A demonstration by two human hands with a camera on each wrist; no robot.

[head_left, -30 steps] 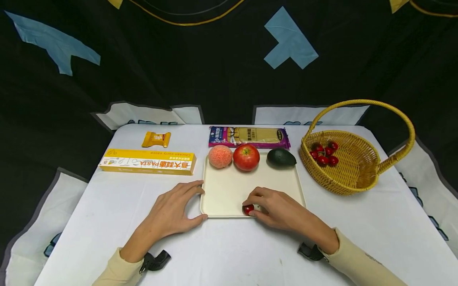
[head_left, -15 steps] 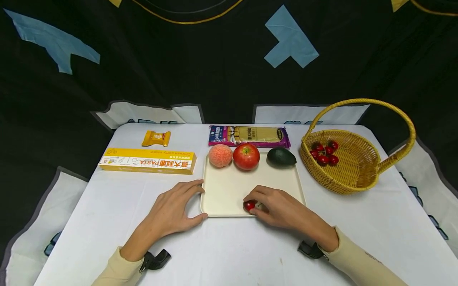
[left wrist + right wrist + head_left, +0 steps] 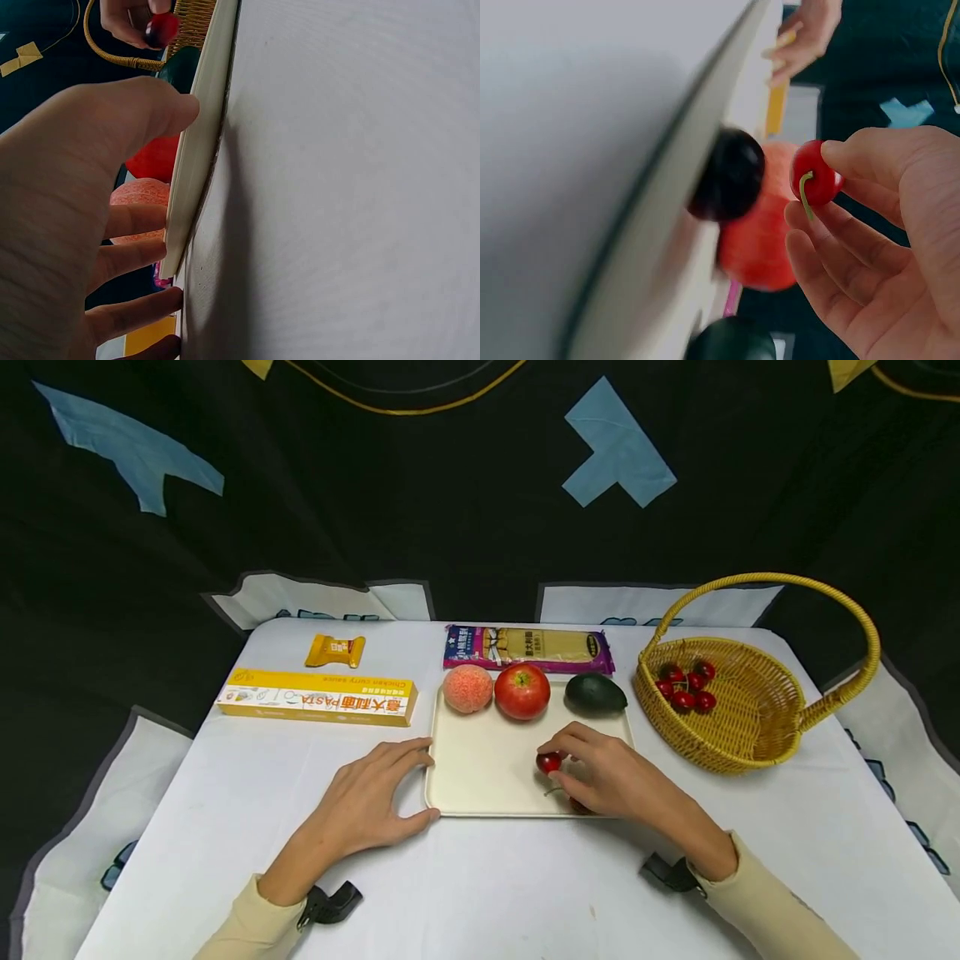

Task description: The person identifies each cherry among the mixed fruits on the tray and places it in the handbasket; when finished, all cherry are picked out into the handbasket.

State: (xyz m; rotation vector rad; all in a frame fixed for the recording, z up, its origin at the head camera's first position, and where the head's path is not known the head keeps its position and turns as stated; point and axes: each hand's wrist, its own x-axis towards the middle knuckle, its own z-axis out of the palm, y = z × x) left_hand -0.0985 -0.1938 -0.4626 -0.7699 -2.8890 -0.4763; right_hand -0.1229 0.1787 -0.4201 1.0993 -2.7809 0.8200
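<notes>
My right hand (image 3: 611,777) pinches a red cherry (image 3: 814,174) between thumb and fingertips, its green stem curving down. It is held over the right part of the cream tray (image 3: 480,777). A second, darker cherry (image 3: 731,176) sits on the tray below; in the head view my hand mostly covers it. My left hand (image 3: 367,795) rests at the tray's left side, fingers spread, with thumb and fingertips at the rim. Along the tray's far edge lie a pink bumpy ball-shaped fruit (image 3: 468,688), a red apple (image 3: 522,692) and a dark green avocado (image 3: 596,694).
A yellow wicker basket (image 3: 750,727) with a tall handle stands right of the tray, several cherries (image 3: 684,687) inside. Behind the tray lies a pasta packet (image 3: 528,647). A yellow pasta box (image 3: 318,697) and a small orange-yellow wrapped snack (image 3: 335,651) lie at left.
My right hand has lifted the cherry off the tray's near edge and moved it right and away from me. Another cherry now shows beneath the hand. My left hand stays at the rim.
</notes>
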